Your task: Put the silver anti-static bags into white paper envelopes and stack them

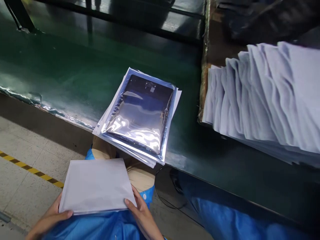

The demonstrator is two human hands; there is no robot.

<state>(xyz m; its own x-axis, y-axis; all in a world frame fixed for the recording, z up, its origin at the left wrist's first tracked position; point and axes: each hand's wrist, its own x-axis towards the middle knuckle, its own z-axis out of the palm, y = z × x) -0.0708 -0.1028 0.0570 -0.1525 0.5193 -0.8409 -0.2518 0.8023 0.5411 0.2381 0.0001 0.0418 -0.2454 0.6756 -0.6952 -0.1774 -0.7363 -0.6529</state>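
Above my lap I hold a white padded envelope (96,186), flat and roughly level. My left hand (56,213) grips its lower left corner, thumb on top. At the lower right corner my right hand (140,206) pinches it, thumb also on top and fingers along the side. Beyond it, at the table's front edge, lies a shiny antistatic bag (145,113) with a dark flat electronic part inside. White envelopes (177,100) stick out beneath that bag, and their near corners reach past the edge.
A long row of leaning white envelopes (260,96) fills the right side, beside a brown raised edge (203,66). The table has a green top (62,66). Blue cloth (220,213) shows below the table at right. Yellow-black tape (30,169) marks the floor.
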